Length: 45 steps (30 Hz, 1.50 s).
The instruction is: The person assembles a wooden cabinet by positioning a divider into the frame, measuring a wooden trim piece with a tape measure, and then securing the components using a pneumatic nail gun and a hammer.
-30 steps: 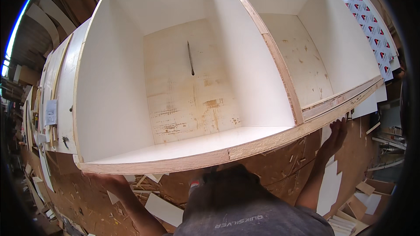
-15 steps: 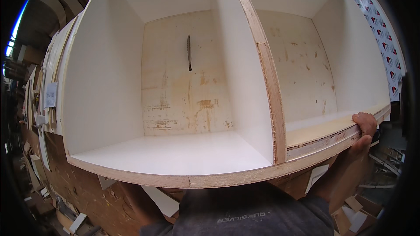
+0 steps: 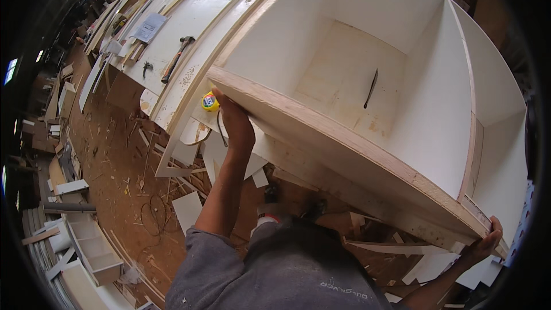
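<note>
A large white cabinet carcass (image 3: 321, 117) with raw wood front edges lies in front of me, its compartments facing up and a divider (image 3: 472, 155) between them. My left hand (image 3: 236, 121) grips its near left corner, fingers partly hidden against the panel. My right hand (image 3: 488, 240) is wrapped over the near edge at the right corner. On the back panel of the larger compartment a narrow dark strip (image 3: 371, 88) shows; I cannot tell if it is a slit or an object. A yellow tape measure (image 3: 210, 101) sits right beside my left hand.
Left of the cabinet, a hammer (image 3: 178, 60), a small dark tool (image 3: 147, 68) and a paper sheet (image 3: 150, 27) lie on white panels. Wood offcuts (image 3: 186, 209) litter the brown floor (image 3: 109, 161). A small white open box (image 3: 94, 247) stands at lower left.
My view has swung left, so the cabinet appears tilted and further right. My left hand, hidden below the cabinet before, now shows at its corner; my right hand stays on the edge.
</note>
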Each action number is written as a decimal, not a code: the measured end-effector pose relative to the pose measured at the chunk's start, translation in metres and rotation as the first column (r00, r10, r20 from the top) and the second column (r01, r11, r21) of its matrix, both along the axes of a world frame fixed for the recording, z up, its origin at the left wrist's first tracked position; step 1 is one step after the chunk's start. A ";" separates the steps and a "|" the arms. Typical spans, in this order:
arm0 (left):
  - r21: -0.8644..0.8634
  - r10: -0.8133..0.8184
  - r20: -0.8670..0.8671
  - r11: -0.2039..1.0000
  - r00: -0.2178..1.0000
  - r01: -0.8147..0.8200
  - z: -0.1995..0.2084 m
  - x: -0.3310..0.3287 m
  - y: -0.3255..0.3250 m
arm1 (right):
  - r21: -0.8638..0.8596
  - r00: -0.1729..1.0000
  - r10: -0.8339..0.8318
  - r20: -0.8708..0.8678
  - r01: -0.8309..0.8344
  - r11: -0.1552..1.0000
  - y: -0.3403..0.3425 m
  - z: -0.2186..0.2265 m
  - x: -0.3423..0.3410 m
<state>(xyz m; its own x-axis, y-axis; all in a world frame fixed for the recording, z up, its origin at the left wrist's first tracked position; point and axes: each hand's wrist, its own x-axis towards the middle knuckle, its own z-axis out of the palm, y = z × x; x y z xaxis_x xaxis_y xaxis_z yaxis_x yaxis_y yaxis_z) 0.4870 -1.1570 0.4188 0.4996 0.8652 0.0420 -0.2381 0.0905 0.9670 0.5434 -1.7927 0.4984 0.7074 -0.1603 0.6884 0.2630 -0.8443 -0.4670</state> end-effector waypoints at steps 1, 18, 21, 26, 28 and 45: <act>0.061 -0.057 -0.118 0.996 0.991 0.064 0.008 -0.008 0.004 | 0.064 0.998 -0.043 -0.045 0.045 0.997 0.008 0.005 -0.003; 0.636 0.526 -0.766 0.702 0.369 0.319 -0.131 -0.071 0.486 | 0.104 0.770 -0.329 -0.547 0.453 0.885 -0.019 -0.192 -0.207; 0.542 0.443 -0.839 0.741 0.316 0.397 -0.143 -0.073 0.514 | 0.003 0.413 -0.113 -0.904 0.271 0.963 0.071 -0.240 -0.235; 0.484 0.343 -0.866 0.759 0.365 0.435 -0.173 -0.055 0.533 | 0.008 0.086 0.013 -0.996 -0.060 0.998 0.198 -0.241 -0.224; 0.560 0.405 -0.819 0.720 0.406 0.411 -0.181 -0.048 0.540 | 0.002 0.111 0.017 -0.994 -0.137 0.991 0.234 -0.228 -0.210; -0.065 -0.115 0.034 0.991 0.993 0.117 -0.016 -0.157 0.194 | 0.744 -0.176 0.807 -0.564 -0.534 0.403 0.561 -0.098 -0.114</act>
